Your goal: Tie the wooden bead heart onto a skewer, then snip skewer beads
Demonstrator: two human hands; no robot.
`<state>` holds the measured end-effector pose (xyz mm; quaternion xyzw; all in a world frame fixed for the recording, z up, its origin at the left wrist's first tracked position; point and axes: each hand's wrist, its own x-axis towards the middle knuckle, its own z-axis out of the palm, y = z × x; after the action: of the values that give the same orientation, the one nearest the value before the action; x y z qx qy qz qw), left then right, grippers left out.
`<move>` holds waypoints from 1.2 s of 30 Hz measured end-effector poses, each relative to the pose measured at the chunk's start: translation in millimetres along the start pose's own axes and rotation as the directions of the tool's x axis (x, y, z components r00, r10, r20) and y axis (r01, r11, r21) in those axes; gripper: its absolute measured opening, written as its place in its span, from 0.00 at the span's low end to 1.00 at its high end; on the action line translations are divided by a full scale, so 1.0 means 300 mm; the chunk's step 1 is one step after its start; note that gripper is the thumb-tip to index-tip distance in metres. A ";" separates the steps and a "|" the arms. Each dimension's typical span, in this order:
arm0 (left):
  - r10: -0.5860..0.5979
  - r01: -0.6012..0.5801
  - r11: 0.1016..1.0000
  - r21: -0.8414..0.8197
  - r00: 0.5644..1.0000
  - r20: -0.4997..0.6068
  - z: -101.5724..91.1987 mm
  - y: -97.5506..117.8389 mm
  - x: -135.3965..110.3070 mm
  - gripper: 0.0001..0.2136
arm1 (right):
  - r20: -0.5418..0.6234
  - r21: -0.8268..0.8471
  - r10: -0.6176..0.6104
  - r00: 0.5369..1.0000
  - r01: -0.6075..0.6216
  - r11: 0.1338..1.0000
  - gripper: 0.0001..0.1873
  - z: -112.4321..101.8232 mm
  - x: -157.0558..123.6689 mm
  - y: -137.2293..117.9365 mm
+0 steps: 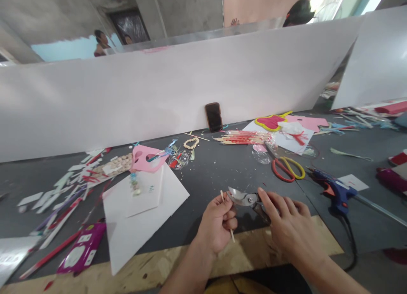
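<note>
Near the table's front edge, my left hand (219,221) is closed round a thin pale wooden stick (232,236), whose ends stick out above and below the fingers. My right hand (288,222) grips the dark handles of a pair of pruning shears (243,197). The metal jaws of the shears point left and lie close to the stick's upper end; whether they touch it I cannot tell. Behind the hands lies a bundle of red and pale sticks (243,137) in clear wrapping. Scissors (284,169) with red and yellow handles rest to its right.
A blue glue gun (338,196) with a cord lies at the right. White paper (146,226), a pink cutout (149,158) and a purple packet (83,248) are at the left. A phone (213,117) leans on the white partition (159,94); people are visible beyond it.
</note>
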<state>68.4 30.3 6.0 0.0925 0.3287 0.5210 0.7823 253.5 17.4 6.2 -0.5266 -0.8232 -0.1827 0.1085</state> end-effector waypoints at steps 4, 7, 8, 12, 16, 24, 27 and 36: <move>-0.004 0.004 1.000 -0.023 1.000 -0.023 -0.001 -0.005 0.002 0.21 | 0.008 0.002 -0.014 1.000 0.014 1.000 0.35 0.009 0.003 0.011; -0.018 0.018 1.000 -0.019 1.000 -0.022 -0.004 -0.009 0.004 0.21 | -0.001 0.036 -0.034 0.999 0.034 0.999 0.35 0.016 0.003 0.020; -0.026 0.026 0.999 -0.019 0.999 -0.024 -0.005 -0.010 0.005 0.21 | -0.007 0.046 -0.038 0.999 0.039 0.998 0.35 0.018 0.003 0.023; -0.045 0.044 0.998 -0.037 0.998 -0.033 -0.001 -0.016 0.005 0.20 | -0.001 0.041 -0.068 0.998 0.068 0.997 0.32 0.030 -0.003 0.035; -0.058 0.057 0.997 -0.050 0.998 -0.015 0.010 -0.016 0.001 0.18 | 0.000 0.063 -0.074 0.997 0.074 0.995 0.30 0.042 -0.003 0.069; 0.135 -0.110 0.905 0.410 0.990 -0.033 -0.023 0.043 0.024 0.12 | 0.027 0.272 0.222 0.975 -0.221 0.937 0.29 0.075 -0.003 0.165; 0.313 -0.189 0.441 0.877 0.949 0.047 -0.039 0.085 0.055 0.06 | 0.050 0.380 0.244 0.969 -0.244 0.892 0.27 0.100 -0.027 0.162; 0.241 -0.145 -0.181 0.973 0.953 0.186 -0.064 0.100 0.179 0.08 | 0.078 0.356 0.267 0.961 -0.277 0.892 0.24 0.105 -0.050 0.123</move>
<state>46.8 86.7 -16.6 0.6815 0.6137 0.2062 0.3413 293.6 32.0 -21.1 -0.6096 -0.7623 -0.0031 0.2174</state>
